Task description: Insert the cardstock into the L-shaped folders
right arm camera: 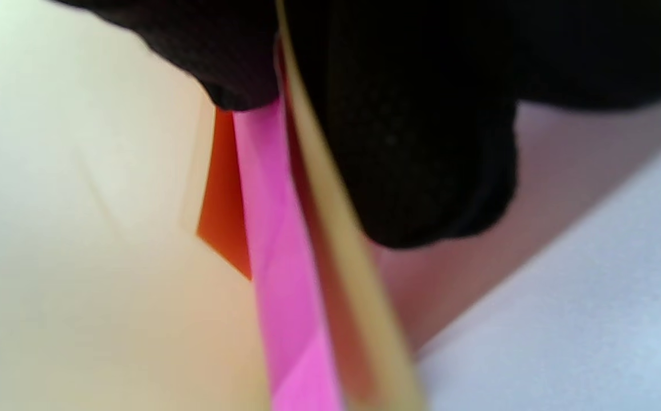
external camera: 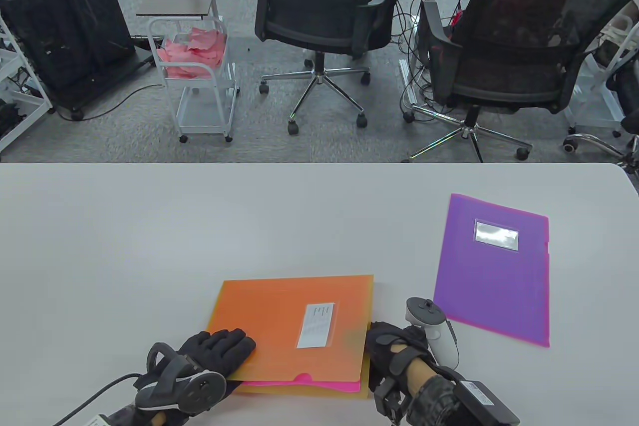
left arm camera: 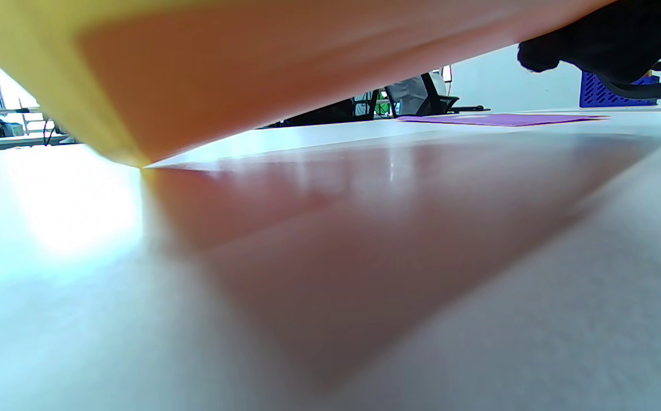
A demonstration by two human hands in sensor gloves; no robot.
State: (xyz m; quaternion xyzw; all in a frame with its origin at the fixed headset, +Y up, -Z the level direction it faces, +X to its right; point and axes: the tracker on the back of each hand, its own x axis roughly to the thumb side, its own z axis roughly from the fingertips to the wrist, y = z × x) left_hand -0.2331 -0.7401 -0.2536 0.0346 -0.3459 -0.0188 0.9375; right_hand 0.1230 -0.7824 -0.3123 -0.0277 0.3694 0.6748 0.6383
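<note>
An orange-yellow translucent L-shaped folder lies at the table's front middle, with pink cardstock showing along its near edge. My left hand has its fingers flat on top of the folder's near left corner; the thumb is hidden. In the left wrist view the folder is raised off the table on my side. My right hand pinches the folder's right edge. In the right wrist view its fingers sit on both sides of the yellow sheet, beside the pink cardstock.
A purple folder lies flat at the right of the white table, also seen in the left wrist view. Beyond the far edge stand two office chairs and a cart with pink sheets.
</note>
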